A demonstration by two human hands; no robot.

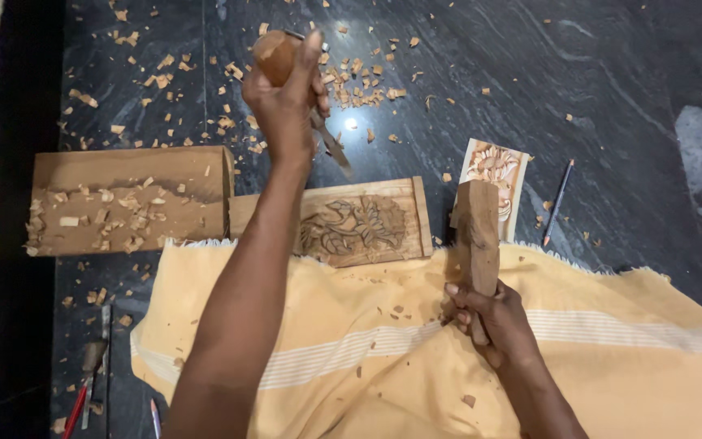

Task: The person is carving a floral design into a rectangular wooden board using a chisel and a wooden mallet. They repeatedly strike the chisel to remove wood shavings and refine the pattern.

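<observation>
Left hand (286, 102) grips a chisel (331, 142) above the carved panel (359, 223) on the dark floor (611, 97); right hand (493, 321) clasps a wooden mallet (478, 232).

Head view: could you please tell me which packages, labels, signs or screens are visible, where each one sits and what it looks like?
None in view: no package, label, sign or screen.
Nearest likeness: a flat rectangular card with a pale flower picture, on the dark floor behind the wooden mallet.
</observation>
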